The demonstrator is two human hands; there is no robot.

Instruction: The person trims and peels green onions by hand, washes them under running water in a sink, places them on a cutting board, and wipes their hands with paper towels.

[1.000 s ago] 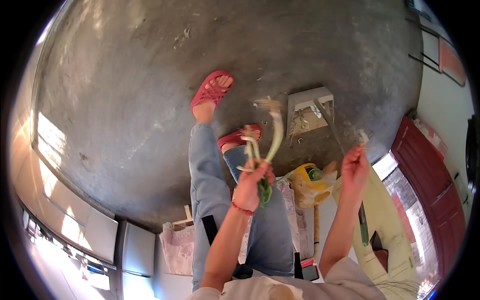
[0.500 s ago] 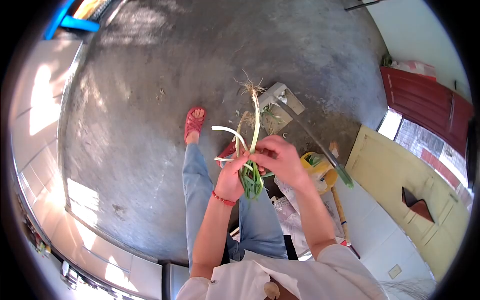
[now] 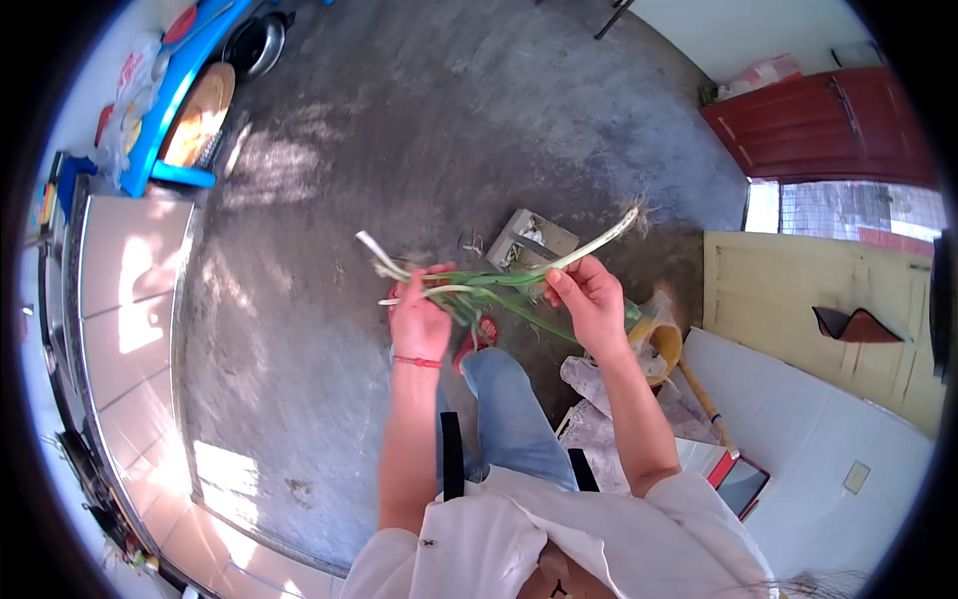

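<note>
My left hand [image 3: 420,321], with a red string bracelet at the wrist, is closed around several green onions [image 3: 442,291]. Their white ends stick out to the left and the green leaves trail right and down. Between the thumb and fingers of my right hand [image 3: 591,301] is another green onion [image 3: 596,243]. Its white stem slants up to the right and ends in a tuft of stringy roots. Green leaves stretch across the gap between both hands. Beyond them on the floor lies a pale dustpan [image 3: 561,239] with plant scraps in it, its handle partly covered by the onions.
To the right stand a yellow container [image 3: 660,349] and a patterned cloth or bag [image 3: 589,384]. A wooden stick [image 3: 705,401] leans near the white wall panel. At upper left is a blue table [image 3: 165,110] beside a dark pan [image 3: 257,46]. A tiled ledge [image 3: 130,329] runs along the left.
My hands have moved apart. The rooted onion has gone from upright to slanting right in my right hand, while the other onions stay in my left. The view has shifted.
</note>
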